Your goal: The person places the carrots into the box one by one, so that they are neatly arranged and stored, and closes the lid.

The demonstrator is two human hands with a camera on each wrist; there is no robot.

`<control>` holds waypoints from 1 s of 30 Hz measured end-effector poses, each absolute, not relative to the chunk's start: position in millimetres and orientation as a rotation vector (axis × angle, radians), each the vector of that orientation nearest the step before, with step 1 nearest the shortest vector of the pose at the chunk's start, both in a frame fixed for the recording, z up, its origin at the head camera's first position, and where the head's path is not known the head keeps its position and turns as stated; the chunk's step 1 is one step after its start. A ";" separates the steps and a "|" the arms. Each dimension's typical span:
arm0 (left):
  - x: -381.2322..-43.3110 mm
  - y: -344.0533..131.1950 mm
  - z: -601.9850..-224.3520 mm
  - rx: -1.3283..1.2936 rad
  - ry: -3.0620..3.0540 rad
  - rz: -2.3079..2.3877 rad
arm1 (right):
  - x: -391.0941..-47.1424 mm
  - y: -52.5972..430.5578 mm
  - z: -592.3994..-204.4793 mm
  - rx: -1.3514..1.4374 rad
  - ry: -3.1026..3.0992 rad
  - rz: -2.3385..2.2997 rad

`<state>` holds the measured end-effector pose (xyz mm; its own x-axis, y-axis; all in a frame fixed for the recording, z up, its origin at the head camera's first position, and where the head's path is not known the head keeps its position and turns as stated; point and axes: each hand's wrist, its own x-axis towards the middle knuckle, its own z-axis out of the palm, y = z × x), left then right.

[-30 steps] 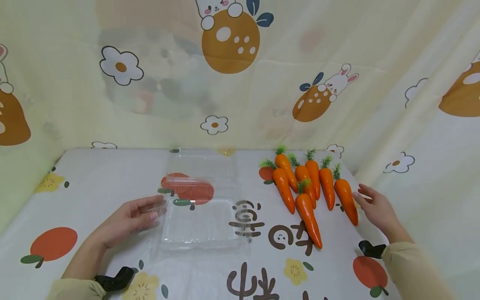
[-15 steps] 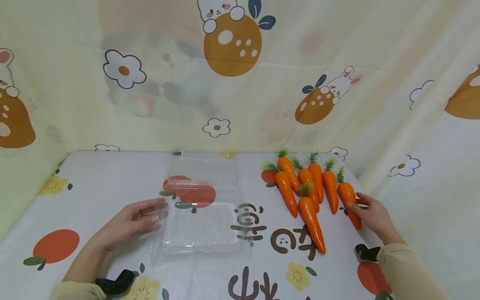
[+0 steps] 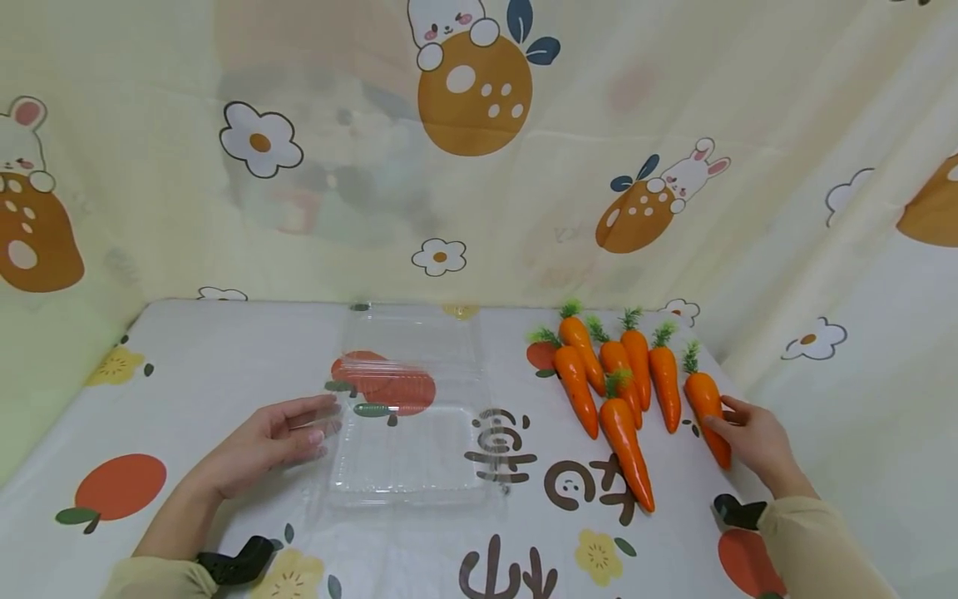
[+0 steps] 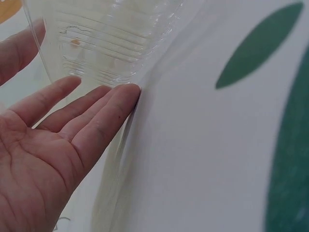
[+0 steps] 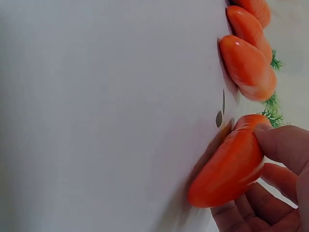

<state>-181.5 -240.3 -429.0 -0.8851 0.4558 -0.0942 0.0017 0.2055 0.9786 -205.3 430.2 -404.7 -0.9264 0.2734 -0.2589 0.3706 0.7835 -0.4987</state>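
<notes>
At the right of the head view, my right hand [image 3: 758, 441] holds the outermost orange carrot [image 3: 703, 405] with the thumb on one side and the fingers on the other. The right wrist view shows that carrot [image 5: 231, 166] lying close over the white cloth, its thick end between thumb and fingers. My left hand [image 3: 273, 437] is beside the left wall of a clear plastic box [image 3: 404, 497], whose lid lies folded back. In the left wrist view its fingers [image 4: 108, 118] are extended, with the fingertips right at the box's ribbed wall.
Several more carrots [image 3: 627, 449] with green tops lie in a loose group between the box and my right hand. A patterned cloth [image 3: 407, 553] covers the table. Behind it hangs a printed curtain [image 3: 359, 266], which also runs along the right side.
My right hand has come in from the right and taken hold of the outermost carrot. The left hand stays beside the box. The head view has shifted slightly.
</notes>
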 end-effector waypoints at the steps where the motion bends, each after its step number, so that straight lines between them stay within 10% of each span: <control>1: -181.6 -240.2 -429.3 0.430 2.130 1.719 | -203.8 432.0 -405.1 0.521 2.801 -0.849; 30: -181.7 -239.9 -428.9 0.435 2.147 1.717 | -206.5 348.9 -312.1 -0.210 2.928 -1.029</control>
<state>-181.7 -239.9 -428.9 -0.8890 0.4500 -0.0844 0.0167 0.2159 0.9763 -206.5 348.9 -312.1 -0.9904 -0.1377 0.0154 -0.1171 0.7722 -0.6245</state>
